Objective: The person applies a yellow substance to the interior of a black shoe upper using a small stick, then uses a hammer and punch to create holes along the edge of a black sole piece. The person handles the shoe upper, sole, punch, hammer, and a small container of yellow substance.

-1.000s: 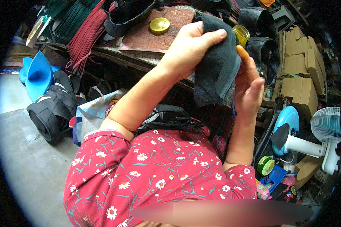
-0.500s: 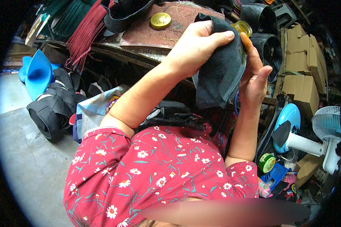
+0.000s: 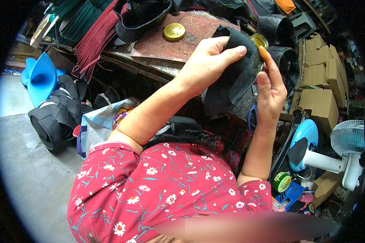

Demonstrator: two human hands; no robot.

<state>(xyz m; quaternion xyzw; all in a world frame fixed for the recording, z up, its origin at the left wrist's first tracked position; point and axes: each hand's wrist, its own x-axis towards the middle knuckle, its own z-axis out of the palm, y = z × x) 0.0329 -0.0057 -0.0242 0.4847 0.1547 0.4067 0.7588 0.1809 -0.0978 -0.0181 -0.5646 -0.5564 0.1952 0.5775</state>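
A limp piece of black leather-like material (image 3: 231,79) hangs from my left hand (image 3: 209,58), pinched between its thumb on top and the fingers beneath. To its right, my right hand (image 3: 272,91) is raised with the index finger stretched out and the thumb apart. That fingertip is coated orange-yellow and lies close to the material's right edge; whether it touches cannot be told. Just beyond it stands a small glass jar (image 3: 259,39) holding something yellow. A round yellow lid (image 3: 174,31) lies on the reddish-brown board (image 3: 154,44) across the worktable.
Curved black pieces (image 3: 276,30) crowd the table's far right, with cardboard boxes (image 3: 320,105) beside them. A white and blue fan (image 3: 324,160) sits at right. Blue scissor-like handles (image 3: 252,118) show beside my right wrist. Black rolled pieces (image 3: 48,125) rest on the left floor.
My right hand has turned, its thumb now nearer the index finger, which has shifted slightly down. The black material has swung left and hangs more folded. My left hand keeps its hold.
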